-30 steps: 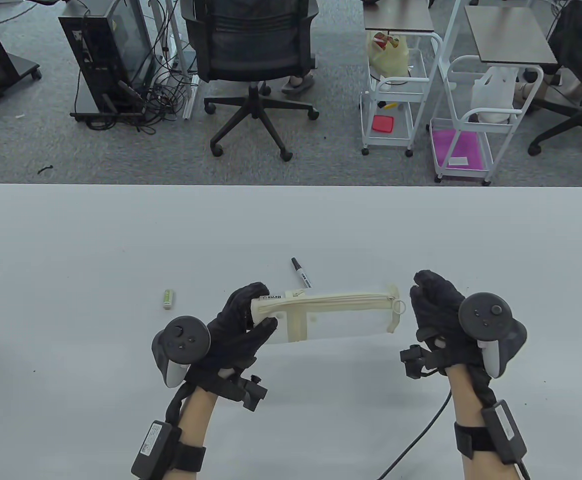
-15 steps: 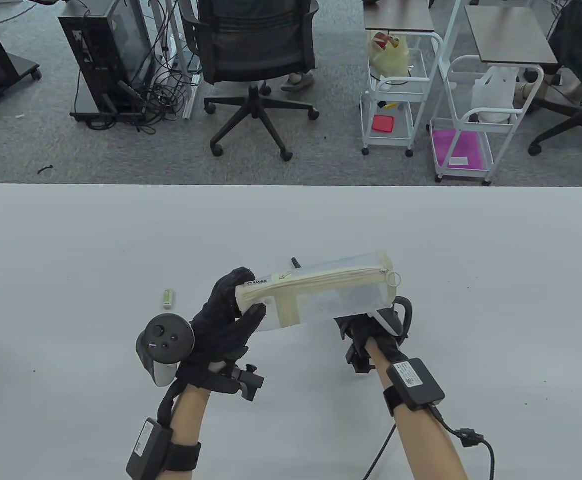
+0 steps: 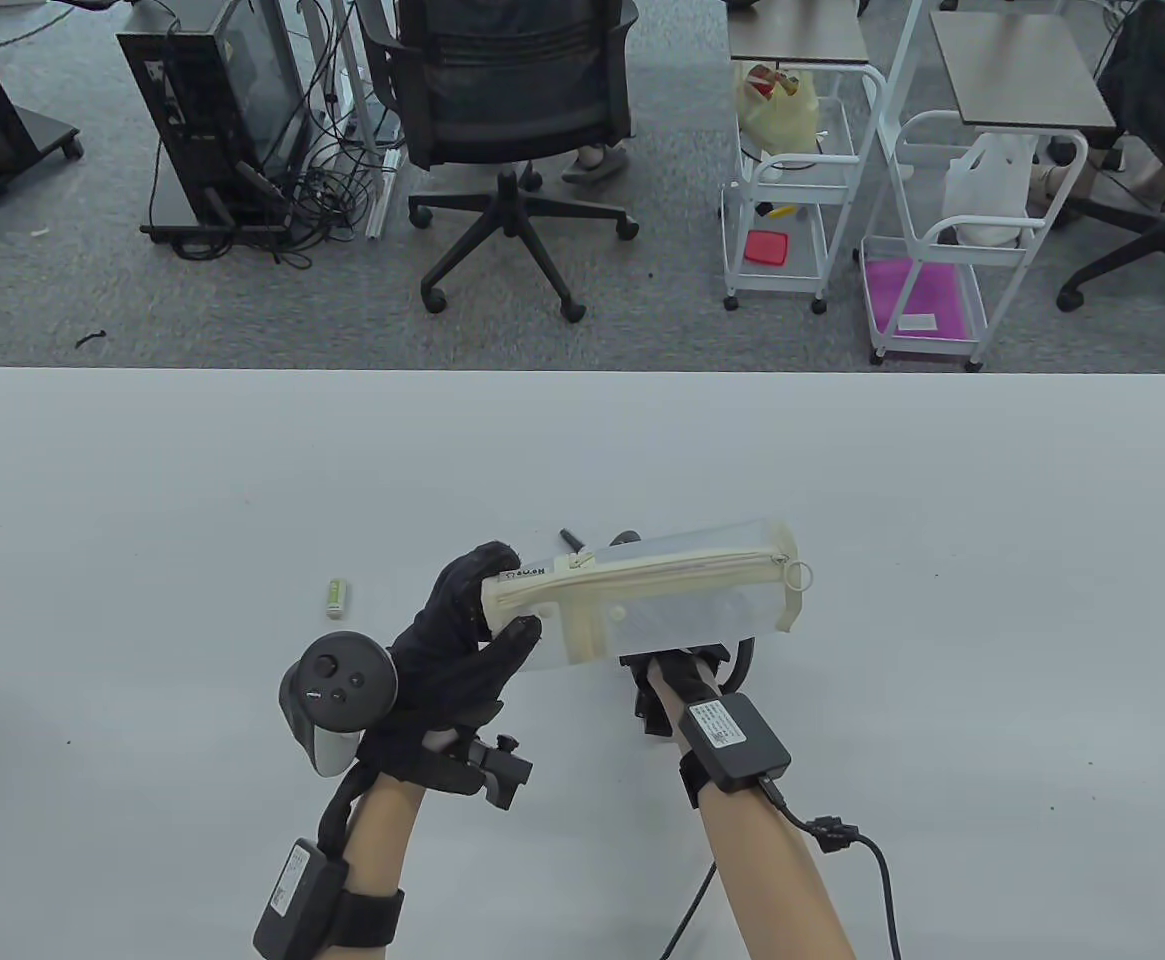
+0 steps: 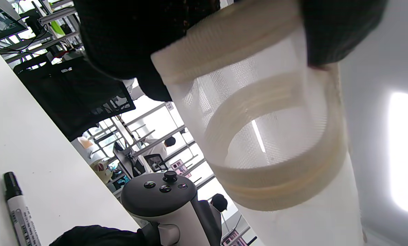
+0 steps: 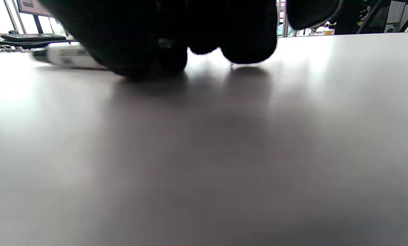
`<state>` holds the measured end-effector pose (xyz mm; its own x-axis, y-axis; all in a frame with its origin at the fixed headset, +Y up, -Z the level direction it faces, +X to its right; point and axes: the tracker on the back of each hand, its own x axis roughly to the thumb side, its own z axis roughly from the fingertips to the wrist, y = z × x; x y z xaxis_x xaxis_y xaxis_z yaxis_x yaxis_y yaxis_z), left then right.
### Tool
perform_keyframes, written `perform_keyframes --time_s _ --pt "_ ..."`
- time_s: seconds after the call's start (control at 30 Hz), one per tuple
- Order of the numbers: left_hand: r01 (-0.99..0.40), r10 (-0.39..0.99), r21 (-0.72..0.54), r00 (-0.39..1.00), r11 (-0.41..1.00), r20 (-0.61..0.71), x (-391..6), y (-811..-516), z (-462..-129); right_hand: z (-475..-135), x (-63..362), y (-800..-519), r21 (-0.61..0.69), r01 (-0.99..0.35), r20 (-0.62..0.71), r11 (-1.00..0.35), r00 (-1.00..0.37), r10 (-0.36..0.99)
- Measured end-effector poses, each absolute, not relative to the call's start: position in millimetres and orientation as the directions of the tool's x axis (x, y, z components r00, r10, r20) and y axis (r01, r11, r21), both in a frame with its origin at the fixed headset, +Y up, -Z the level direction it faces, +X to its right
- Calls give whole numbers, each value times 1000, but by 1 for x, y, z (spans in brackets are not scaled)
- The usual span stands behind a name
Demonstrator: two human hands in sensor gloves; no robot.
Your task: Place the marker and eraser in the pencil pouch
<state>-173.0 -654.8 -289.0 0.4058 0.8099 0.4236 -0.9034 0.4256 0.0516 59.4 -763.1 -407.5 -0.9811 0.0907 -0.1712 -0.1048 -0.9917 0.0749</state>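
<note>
My left hand (image 3: 502,605) grips the left end of the translucent cream pencil pouch (image 3: 662,600) and holds it tilted above the table; the zipper ring (image 3: 800,575) is at its right end. In the left wrist view the pouch (image 4: 275,136) fills the frame. My right hand (image 3: 625,538) reaches under the pouch, mostly hidden. Its fingers (image 5: 190,41) come down on the table at the black-and-white marker (image 3: 572,540), which also shows in the wrist views (image 5: 67,56) (image 4: 19,212). Whether they grip it is unclear. The small green-and-white eraser (image 3: 338,597) lies left of my left hand.
The white table (image 3: 242,470) carries only these items. Its far edge runs across the middle of the table view. Beyond it stand an office chair (image 3: 512,110) and white trolleys (image 3: 792,200). A cable (image 3: 872,870) trails from my right wrist.
My left hand lifted and tilted the pouch. My right hand left the pouch's right end and slid under it to the marker. The marker shifted slightly left.
</note>
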Motion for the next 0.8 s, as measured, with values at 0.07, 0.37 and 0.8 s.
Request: perform_keyframes --time_s 0.07,0.37,0.8 --pt "-901 807 53 412 432 423 -173 -655 -289 -406 68 -763 68 -99 -176 -993 -981 86" --pt "-900 815 45 412 433 408 -177 -663 -291 -383 165 -746 -14 -362 -279 -932 -894 352" --pt "-850 783 21 494 526 378 -158 -686 -293 -320 316 -707 -363 -604 -285 -709 -653 702"
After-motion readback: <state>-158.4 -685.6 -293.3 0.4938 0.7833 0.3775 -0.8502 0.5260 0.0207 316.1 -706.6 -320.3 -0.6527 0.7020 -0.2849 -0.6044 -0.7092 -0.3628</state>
